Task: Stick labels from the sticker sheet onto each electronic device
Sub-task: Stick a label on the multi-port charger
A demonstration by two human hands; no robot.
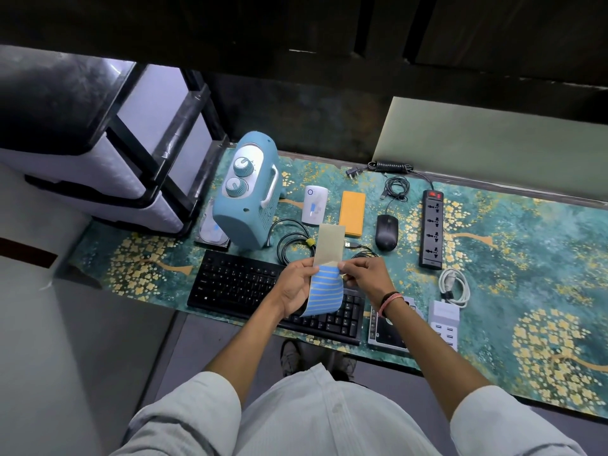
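The left hand (294, 286) is gripping the sticker sheet (324, 284) along its left edge while the right hand (365, 274) is pinching its right edge; just beneath the fingers the keyboard (250, 287) is lying near the table's (526, 291) front edge, the mouse (386, 232) well beyond.

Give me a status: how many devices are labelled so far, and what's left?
Two look done: blue strips show on the white router and the hard drive. In hand: the left hand holds the sticker sheet while the right hand pinches at its edge, apparently peeling one. No label visible yet on the heater, power bank, mouse, power strip or keyboard.
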